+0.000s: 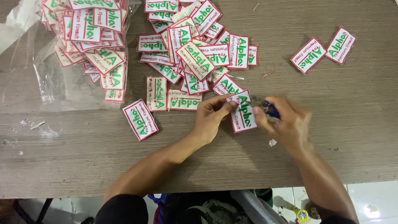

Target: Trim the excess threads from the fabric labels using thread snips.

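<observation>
My left hand (210, 115) pinches the left edge of a white embroidered patch (242, 114) with a red border and green lettering, holding it just above the wooden table (83, 149). My right hand (286, 122) is at the patch's right edge and grips a small tool with a blue handle (271, 110), its metal tip (258, 101) by the patch's upper corner. The tool is blurred and mostly hidden by my fingers.
A loose heap of the same patches (195, 45) lies just beyond my hands. More patches spill from a clear plastic bag (89, 41) at the upper left. Two separate patches (323, 50) lie at the upper right. One patch (140, 119) lies alone left of my hands.
</observation>
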